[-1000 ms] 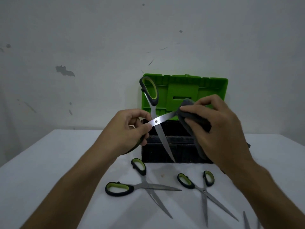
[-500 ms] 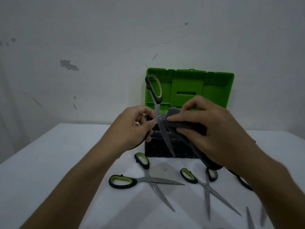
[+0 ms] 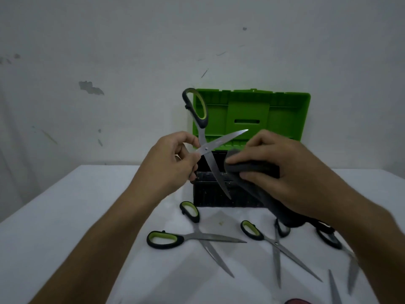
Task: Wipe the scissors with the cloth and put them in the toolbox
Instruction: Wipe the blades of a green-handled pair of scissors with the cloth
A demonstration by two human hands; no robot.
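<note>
My left hand (image 3: 173, 163) grips the lower handle of an opened pair of scissors (image 3: 210, 148) with black-and-green handles, held up in front of the toolbox. One blade points up right, the other down. My right hand (image 3: 282, 172) holds a dark grey cloth (image 3: 247, 170) bunched just right of the lower blade; the upper blade is bare. The toolbox (image 3: 221, 194) has a black body and a raised green lid (image 3: 285, 110), and stands at the table's back.
Several more scissors lie open on the white table: one pair (image 3: 197, 238) front centre, another (image 3: 274, 244) to its right, and others (image 3: 341, 251) partly under my right forearm. A grey wall rises behind the toolbox. A red object (image 3: 298, 301) peeks in at the bottom edge.
My right hand with the cloth slid off the upper blade and dropped lower right, leaving that blade bare. The scissors stay open in my left hand.
</note>
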